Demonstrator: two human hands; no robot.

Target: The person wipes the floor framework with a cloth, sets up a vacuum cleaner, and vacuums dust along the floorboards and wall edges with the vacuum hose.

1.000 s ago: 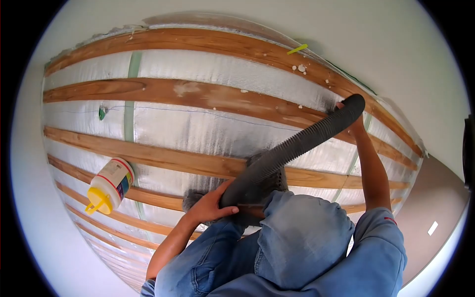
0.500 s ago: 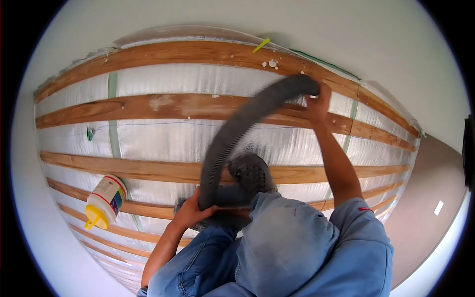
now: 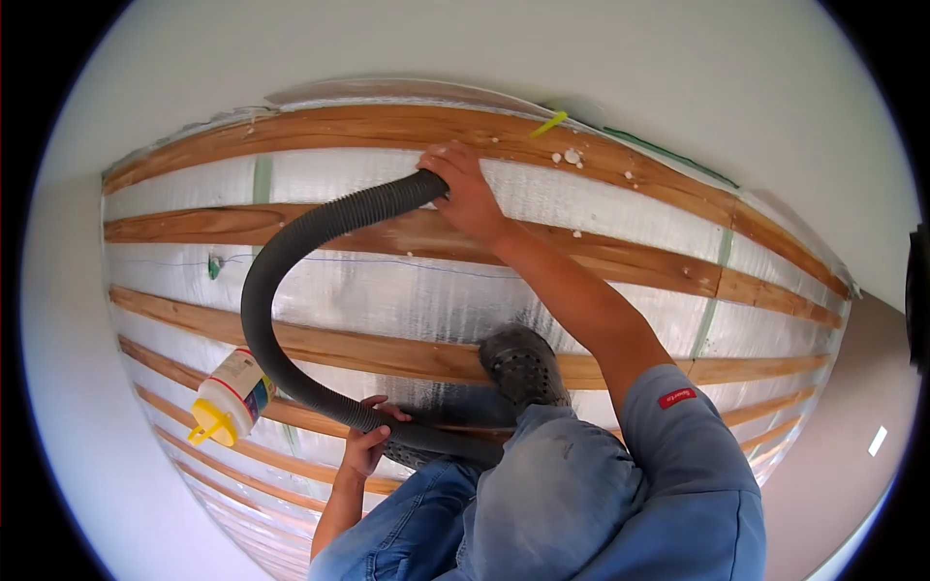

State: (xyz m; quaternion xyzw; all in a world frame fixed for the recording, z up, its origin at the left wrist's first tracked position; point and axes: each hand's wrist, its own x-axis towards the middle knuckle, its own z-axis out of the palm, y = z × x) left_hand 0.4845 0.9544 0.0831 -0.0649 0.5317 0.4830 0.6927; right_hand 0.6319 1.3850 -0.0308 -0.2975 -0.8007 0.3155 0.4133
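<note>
A dark grey corrugated vacuum hose point(image 3: 274, 273) bends in a wide arc in front of me. My right hand point(image 3: 463, 186) is closed around its upper end, over the upper wooden battens. Lower down, my left hand point(image 3: 370, 438) grips the hose near my knees, thumb and fingers about it. From there the hose runs behind my bent leg, where the rest of it is hidden. The open tip at my right hand is mostly covered by the fingers.
Wooden battens point(image 3: 601, 254) cross silver foil sheeting point(image 3: 407, 300). A white tub with a yellow lid point(image 3: 215, 423) stands left of the hose. My dark clog point(image 3: 520, 366) rests on a batten. A yellow-green strip point(image 3: 549, 123) lies by the wall point(image 3: 465, 48), near white flakes point(image 3: 572, 156).
My right hand has swung left with the hose end, so the hose now bows out further to the left. My left hand still holds the lower part.
</note>
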